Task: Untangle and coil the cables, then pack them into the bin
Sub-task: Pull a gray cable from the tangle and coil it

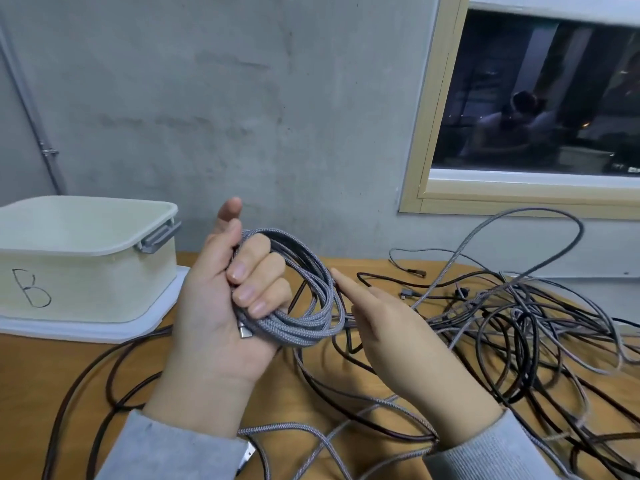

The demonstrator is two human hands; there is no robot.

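Note:
My left hand (221,306) grips a coil of grey braided cable (311,299), fingers curled round its loops, a silver plug end (245,331) lying in the palm. My right hand (391,327) is beside the coil with its fingers straight, the index fingertip touching the coil's right side. A tangle of dark and grey cables (519,334) lies on the wooden table (41,362) to the right. The cream bin (86,282), marked "B", stands at the left with its top open.
The bin rests on a white lid or tray (152,323). Dark cables (104,375) loop across the table below my left wrist. A concrete wall (242,116) and a window (540,98) close off the back.

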